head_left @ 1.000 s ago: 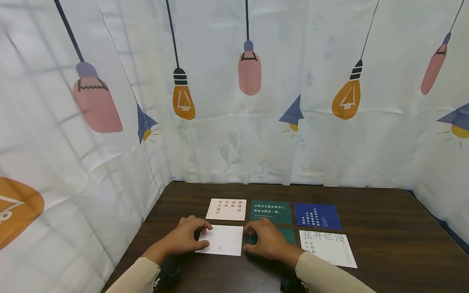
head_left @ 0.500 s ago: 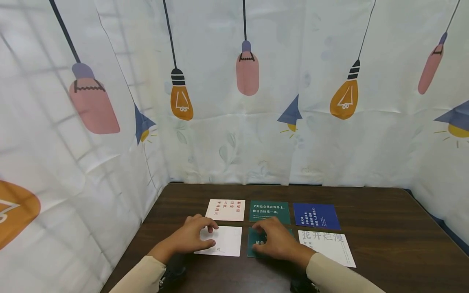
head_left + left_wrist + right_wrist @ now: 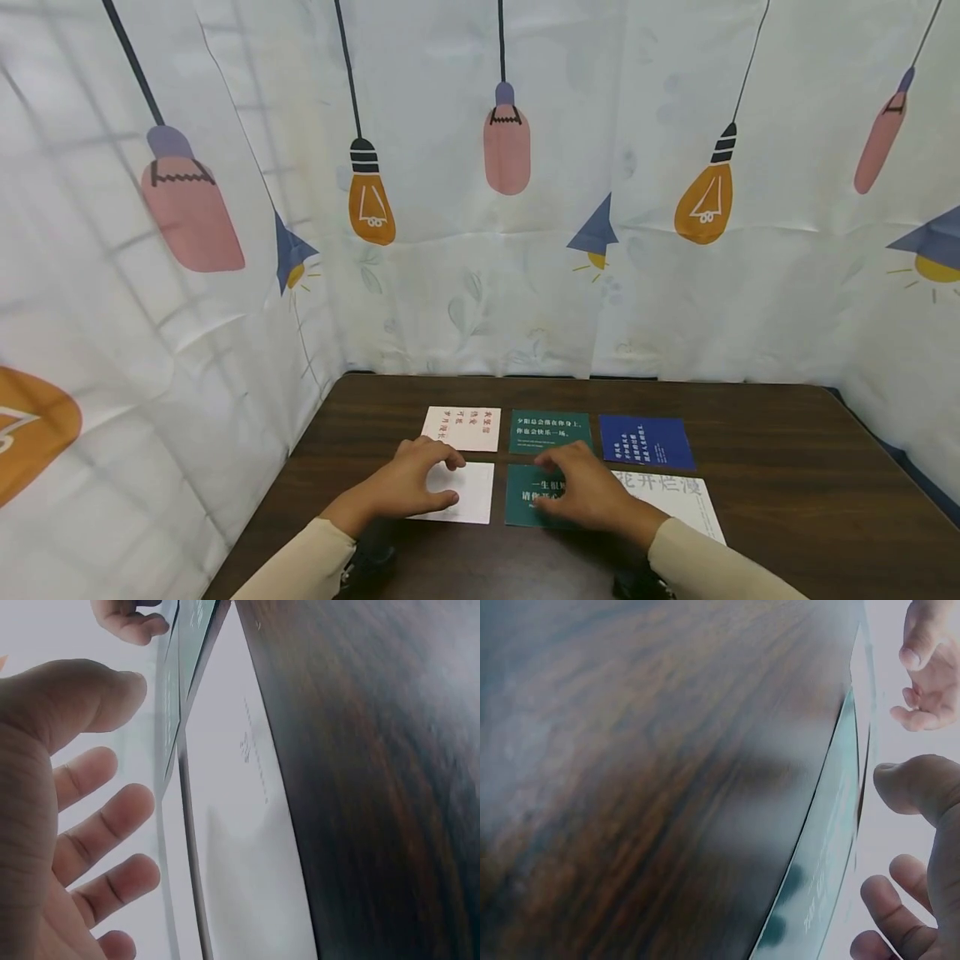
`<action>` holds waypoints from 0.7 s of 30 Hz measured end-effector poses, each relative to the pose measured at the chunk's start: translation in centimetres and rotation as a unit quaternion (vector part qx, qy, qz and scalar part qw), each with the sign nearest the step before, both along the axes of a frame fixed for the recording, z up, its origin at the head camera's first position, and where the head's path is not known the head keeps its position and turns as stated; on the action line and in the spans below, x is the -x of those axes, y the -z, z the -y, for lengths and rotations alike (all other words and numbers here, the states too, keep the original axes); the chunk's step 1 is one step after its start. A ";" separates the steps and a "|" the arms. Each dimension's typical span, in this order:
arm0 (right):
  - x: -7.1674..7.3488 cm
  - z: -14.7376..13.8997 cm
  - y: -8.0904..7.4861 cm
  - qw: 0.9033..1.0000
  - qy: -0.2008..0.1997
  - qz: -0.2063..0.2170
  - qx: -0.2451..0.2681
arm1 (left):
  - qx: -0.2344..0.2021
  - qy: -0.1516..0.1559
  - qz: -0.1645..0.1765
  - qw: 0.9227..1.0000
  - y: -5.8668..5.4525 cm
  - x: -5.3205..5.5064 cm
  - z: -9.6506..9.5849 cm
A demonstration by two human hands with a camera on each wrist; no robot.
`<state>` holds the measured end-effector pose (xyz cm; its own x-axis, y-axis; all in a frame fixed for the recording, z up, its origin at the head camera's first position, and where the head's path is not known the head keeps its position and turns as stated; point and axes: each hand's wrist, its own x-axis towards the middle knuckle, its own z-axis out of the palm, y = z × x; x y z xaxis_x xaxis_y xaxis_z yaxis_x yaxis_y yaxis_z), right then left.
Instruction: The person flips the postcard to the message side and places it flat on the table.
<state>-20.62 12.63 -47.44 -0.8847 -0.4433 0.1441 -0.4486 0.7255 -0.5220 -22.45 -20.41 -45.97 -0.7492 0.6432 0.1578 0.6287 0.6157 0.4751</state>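
Note:
Two rows of cards lie flat in front of me. My left hand (image 3: 417,482) hovers over the front-left white card (image 3: 476,493), thumb and fingers apart and holding nothing; the left wrist view shows a gap between its fingertips and that card. Above the front-middle green card (image 3: 522,507), my right hand (image 3: 588,490) hangs with loosely bent fingers and nothing in them. It hides part of that card's white text. To its right lies a white card (image 3: 686,510) with grey lettering, partly covered by the right hand and forearm.
Behind, a pale card with red text (image 3: 472,427), a green card (image 3: 553,430) and a blue card (image 3: 648,442) form the back row. The dark wooden table (image 3: 795,483) extends right of the cards. A white curtain (image 3: 465,308) with printed lamps surrounds the table.
Both hands have moved to the right above the cards. The right hand has shifted away from the white card's right edge, uncovering more of the front green card.

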 end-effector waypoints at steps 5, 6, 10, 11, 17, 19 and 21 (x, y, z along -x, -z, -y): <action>-0.2 -0.5 -0.2 1.000 0.007 0.002 0.001 | 0.013 0.003 -0.005 1.000 0.1 0.0 -0.8; -0.3 -0.6 -0.3 1.000 0.009 0.004 0.001 | 0.014 0.003 -0.004 1.000 0.1 0.0 -0.9; -0.4 -1.2 -0.3 1.000 0.018 0.008 0.002 | 0.020 0.000 0.000 1.000 0.5 0.1 -1.6; -0.4 -1.3 -0.3 1.000 0.020 0.008 0.003 | 0.021 0.000 -0.001 1.000 0.6 0.1 -1.7; -0.5 -2.2 0.0 1.000 0.029 0.002 0.003 | 0.016 0.001 -0.015 1.000 0.7 0.0 -2.5; -0.5 -2.4 0.1 0.999 0.032 0.001 0.002 | 0.014 0.000 -0.016 1.000 0.6 -0.1 -2.8; -0.5 -2.5 0.1 0.999 0.036 0.001 0.002 | 0.017 -0.002 -0.018 1.000 0.7 0.0 -3.1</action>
<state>-20.13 15.16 -47.52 -0.9146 -0.3780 0.1437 -0.3941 0.7537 -0.5260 -22.40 -17.32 -46.65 -0.7458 0.6457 0.1638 0.6429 0.6332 0.4310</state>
